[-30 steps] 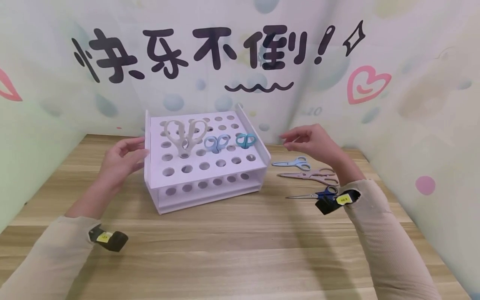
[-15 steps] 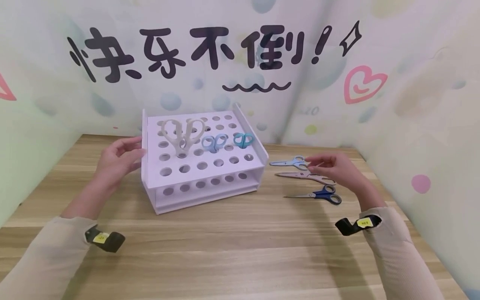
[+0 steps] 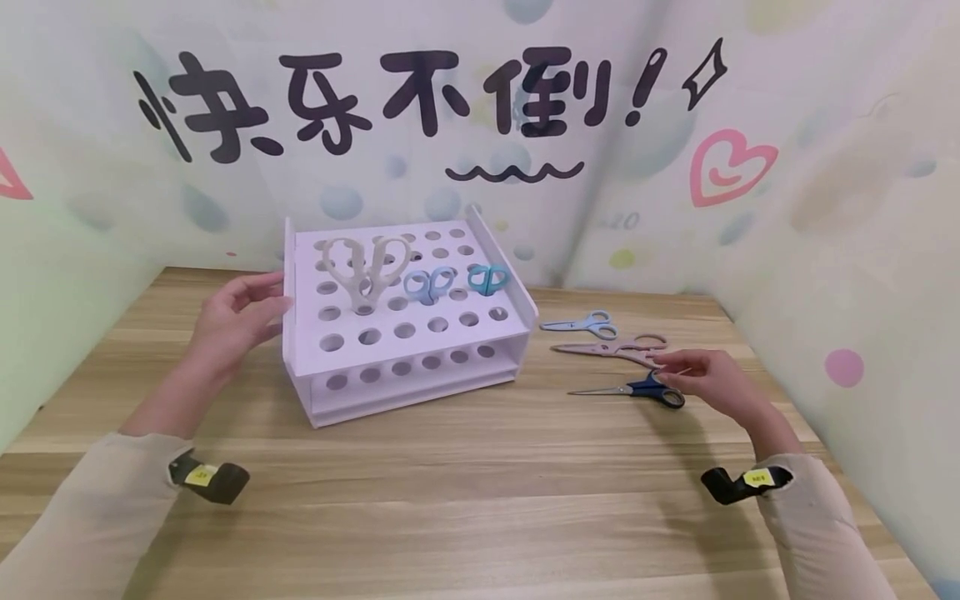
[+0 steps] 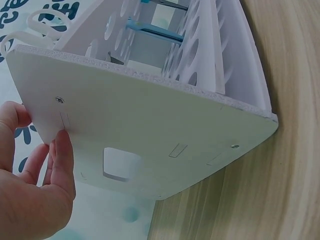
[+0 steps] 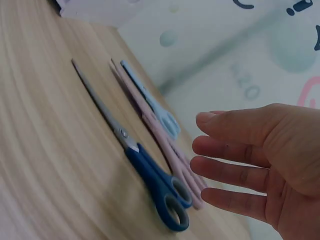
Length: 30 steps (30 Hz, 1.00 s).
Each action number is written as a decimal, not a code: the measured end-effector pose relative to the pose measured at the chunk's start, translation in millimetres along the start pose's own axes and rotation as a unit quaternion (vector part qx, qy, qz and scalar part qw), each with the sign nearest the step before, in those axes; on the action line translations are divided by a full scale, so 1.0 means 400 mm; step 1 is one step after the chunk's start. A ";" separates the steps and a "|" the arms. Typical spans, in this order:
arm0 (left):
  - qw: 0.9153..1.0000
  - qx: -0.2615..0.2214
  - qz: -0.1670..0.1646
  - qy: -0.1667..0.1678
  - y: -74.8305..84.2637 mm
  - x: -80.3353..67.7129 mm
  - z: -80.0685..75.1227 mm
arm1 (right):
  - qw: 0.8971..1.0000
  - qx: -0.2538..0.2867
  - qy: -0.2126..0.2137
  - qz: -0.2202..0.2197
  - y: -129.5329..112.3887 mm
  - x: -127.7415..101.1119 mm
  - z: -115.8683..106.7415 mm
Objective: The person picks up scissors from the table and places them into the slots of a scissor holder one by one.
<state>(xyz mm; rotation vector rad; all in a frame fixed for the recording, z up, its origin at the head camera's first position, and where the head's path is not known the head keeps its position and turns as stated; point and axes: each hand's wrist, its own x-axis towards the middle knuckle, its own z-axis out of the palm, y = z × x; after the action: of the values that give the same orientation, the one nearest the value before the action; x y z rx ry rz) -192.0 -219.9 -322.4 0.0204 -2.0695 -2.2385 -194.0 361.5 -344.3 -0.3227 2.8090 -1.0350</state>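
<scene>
A white rack [image 3: 405, 348] with rows of round holes stands left of the middle in the head view. My left hand [image 3: 234, 321] rests its fingertips on the rack's outer left panel [image 4: 140, 120], the fingers loosely bent. Three pairs of scissors stand handles-up in the holes: whitish scissors [image 3: 367, 271], light blue scissors [image 3: 429, 285] and teal scissors [image 3: 488, 279]. My right hand [image 3: 708, 382] hovers by the handles of the dark blue scissors [image 5: 155, 185], empty, fingers extended. Pink scissors [image 5: 157, 132] and pale blue scissors [image 5: 155, 107] lie behind these on the table.
The wooden table [image 3: 450, 500] meets a patterned backdrop [image 3: 420, 183] with large black lettering just behind the rack. Side walls of the same cloth rise at left and right. A black camera mount [image 3: 210, 479] sits on each wrist.
My right hand has come down and toward me, passing from above the pale blue scissors to the dark blue handles. My left hand stays at the rack's side.
</scene>
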 end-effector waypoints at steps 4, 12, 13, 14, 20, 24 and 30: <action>1.000 -0.003 -0.003 -0.001 -0.003 0.001 -0.001 | 1.000 0.015 -0.001 0.005 0.028 -0.017 0.004; 1.000 0.003 0.002 -0.006 -0.001 -0.001 0.000 | 0.999 0.024 0.025 0.006 0.081 -0.041 0.022; 1.000 0.001 0.003 -0.007 0.000 -0.001 0.000 | 0.999 0.021 0.028 0.010 0.087 -0.042 0.023; 1.000 -0.001 0.005 -0.007 0.000 -0.001 0.001 | 0.999 0.020 0.033 0.012 0.093 -0.043 0.025; 1.000 -0.023 0.010 -0.006 0.002 -0.002 -0.001 | 0.998 0.015 0.063 0.025 0.123 -0.038 0.036; 1.000 -0.026 0.013 -0.009 0.000 -0.001 0.000 | 0.997 0.020 0.070 0.037 0.136 -0.039 0.045; 1.000 -0.012 0.008 -0.008 -0.003 0.000 0.000 | 0.996 0.018 0.075 0.043 0.146 -0.044 0.056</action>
<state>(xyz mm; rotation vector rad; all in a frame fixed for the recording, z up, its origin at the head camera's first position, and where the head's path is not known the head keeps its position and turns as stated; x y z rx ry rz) -192.1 -219.8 -323.7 -0.0148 -2.0425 -2.2612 -181.6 395.2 -398.5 -0.1252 2.9011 -1.1346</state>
